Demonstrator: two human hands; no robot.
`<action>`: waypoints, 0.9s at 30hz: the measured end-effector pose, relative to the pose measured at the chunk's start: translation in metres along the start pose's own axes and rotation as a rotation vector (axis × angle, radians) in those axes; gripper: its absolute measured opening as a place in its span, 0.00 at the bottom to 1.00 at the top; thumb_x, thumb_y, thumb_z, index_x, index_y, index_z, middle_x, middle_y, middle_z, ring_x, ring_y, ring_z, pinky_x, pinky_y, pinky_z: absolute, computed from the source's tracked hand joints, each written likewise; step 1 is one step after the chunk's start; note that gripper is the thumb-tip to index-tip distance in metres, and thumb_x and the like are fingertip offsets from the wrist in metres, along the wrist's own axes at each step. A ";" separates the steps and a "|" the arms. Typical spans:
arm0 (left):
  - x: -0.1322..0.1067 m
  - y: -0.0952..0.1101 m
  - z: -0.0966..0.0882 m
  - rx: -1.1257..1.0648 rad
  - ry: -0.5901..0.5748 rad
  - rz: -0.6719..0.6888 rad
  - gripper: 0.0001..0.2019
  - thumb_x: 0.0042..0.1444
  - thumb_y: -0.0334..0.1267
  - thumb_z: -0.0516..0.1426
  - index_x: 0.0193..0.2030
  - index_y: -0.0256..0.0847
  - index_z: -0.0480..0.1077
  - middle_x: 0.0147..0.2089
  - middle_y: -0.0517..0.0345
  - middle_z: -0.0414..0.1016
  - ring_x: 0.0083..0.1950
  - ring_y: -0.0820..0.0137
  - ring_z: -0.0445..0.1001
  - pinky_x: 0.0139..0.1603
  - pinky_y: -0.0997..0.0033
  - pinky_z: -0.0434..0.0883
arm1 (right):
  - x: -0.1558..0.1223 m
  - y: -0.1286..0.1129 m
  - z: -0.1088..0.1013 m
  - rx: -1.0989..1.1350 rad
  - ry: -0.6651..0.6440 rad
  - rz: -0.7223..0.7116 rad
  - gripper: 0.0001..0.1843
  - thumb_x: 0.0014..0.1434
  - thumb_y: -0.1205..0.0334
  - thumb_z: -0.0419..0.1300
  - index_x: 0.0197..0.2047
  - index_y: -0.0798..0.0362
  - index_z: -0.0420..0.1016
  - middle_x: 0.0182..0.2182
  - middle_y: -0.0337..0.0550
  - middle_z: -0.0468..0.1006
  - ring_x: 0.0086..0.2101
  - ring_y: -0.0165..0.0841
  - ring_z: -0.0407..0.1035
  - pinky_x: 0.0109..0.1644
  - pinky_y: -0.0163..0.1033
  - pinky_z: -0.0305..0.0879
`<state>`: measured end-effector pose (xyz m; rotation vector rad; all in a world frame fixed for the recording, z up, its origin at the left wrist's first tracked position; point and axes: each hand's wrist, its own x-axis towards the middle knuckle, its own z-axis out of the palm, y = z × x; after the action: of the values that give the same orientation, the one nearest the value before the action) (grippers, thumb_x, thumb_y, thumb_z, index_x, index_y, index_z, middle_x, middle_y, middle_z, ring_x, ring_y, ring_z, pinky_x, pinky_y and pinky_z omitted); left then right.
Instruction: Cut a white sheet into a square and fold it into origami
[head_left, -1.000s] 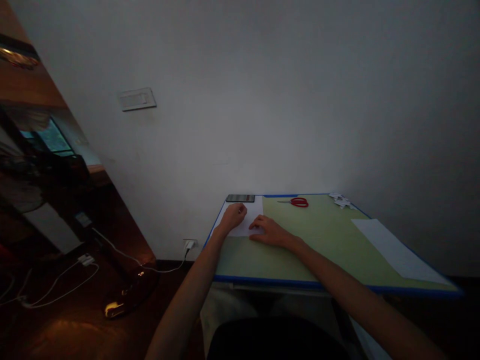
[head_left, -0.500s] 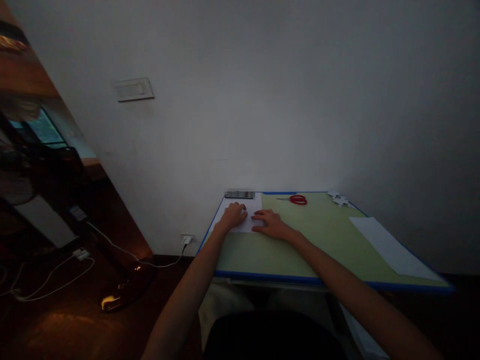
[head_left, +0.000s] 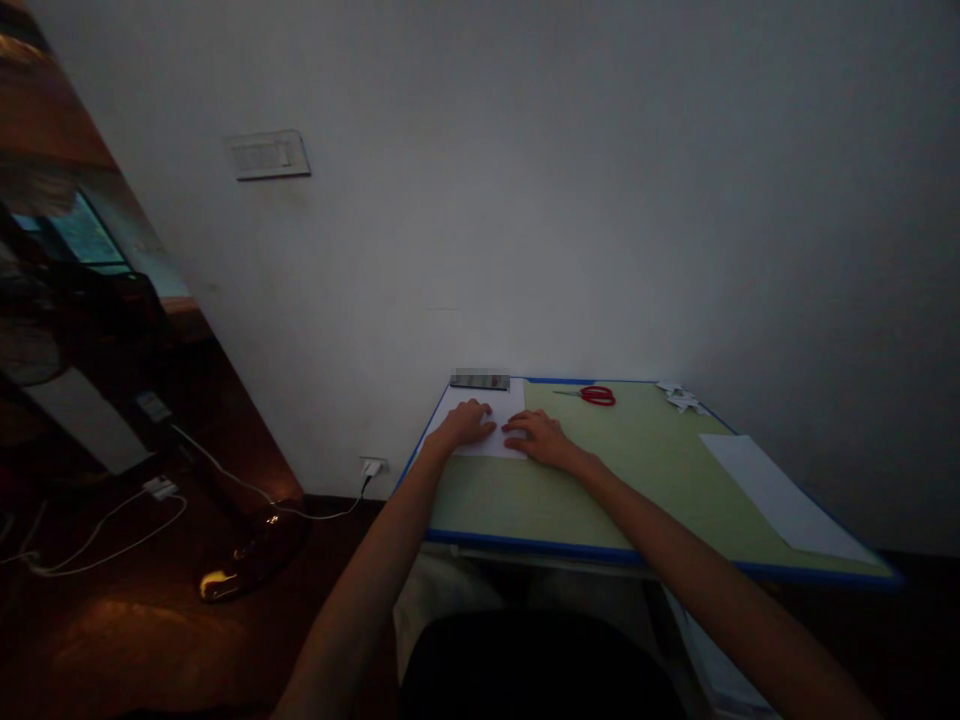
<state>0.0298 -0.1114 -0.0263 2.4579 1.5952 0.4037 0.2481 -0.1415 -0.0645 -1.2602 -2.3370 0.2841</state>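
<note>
A white sheet of paper [head_left: 501,408] lies at the far left corner of a green table [head_left: 600,480] with a blue rim. My left hand [head_left: 465,422] rests on the sheet's left part, fingers loosely curled. My right hand [head_left: 541,437] lies flat on the sheet's near right edge, fingers spread and pressing down. The two hands sit close together, almost touching. Neither hand grips anything.
Red-handled scissors [head_left: 596,395] lie at the table's back edge. A dark phone [head_left: 480,380] sits behind the sheet. Small paper scraps [head_left: 679,397] are at the back right. Another white sheet [head_left: 772,495] lies on the right. White cables [head_left: 112,530] run over the floor at left.
Both hands slid slightly on the sheet; the left hand moved from the sheet's top toward its left side, and the right hand drew closer to it.
</note>
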 end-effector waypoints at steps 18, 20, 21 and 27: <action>-0.011 0.030 -0.002 -0.118 -0.159 0.273 0.34 0.51 0.51 0.72 0.64 0.45 0.75 0.66 0.49 0.76 0.66 0.53 0.73 0.68 0.61 0.66 | 0.006 0.018 -0.009 0.660 0.090 0.448 0.19 0.71 0.55 0.63 0.61 0.53 0.74 0.57 0.50 0.77 0.51 0.41 0.77 0.53 0.52 0.78; -0.010 0.030 -0.003 -0.119 -0.156 0.271 0.33 0.51 0.52 0.71 0.63 0.44 0.75 0.65 0.49 0.77 0.65 0.53 0.74 0.67 0.61 0.67 | 0.006 0.015 -0.010 0.773 0.063 0.488 0.20 0.71 0.55 0.64 0.61 0.53 0.73 0.57 0.50 0.77 0.50 0.41 0.77 0.53 0.52 0.78; -0.010 0.030 -0.003 -0.119 -0.155 0.271 0.33 0.51 0.52 0.71 0.62 0.44 0.76 0.65 0.49 0.77 0.65 0.53 0.74 0.66 0.61 0.68 | 0.005 0.013 -0.011 0.821 0.058 0.503 0.20 0.71 0.55 0.64 0.61 0.53 0.73 0.57 0.50 0.77 0.51 0.42 0.77 0.53 0.53 0.78; -0.009 0.030 0.001 -0.107 -0.148 0.261 0.41 0.51 0.55 0.70 0.69 0.41 0.70 0.68 0.42 0.73 0.67 0.50 0.73 0.67 0.59 0.67 | 0.002 0.008 -0.018 0.992 0.083 0.550 0.20 0.70 0.55 0.64 0.61 0.53 0.73 0.58 0.50 0.77 0.51 0.42 0.77 0.54 0.53 0.78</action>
<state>0.0524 -0.1321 -0.0195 2.5526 1.1705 0.3258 0.2618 -0.1360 -0.0519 -1.2607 -1.3539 1.3288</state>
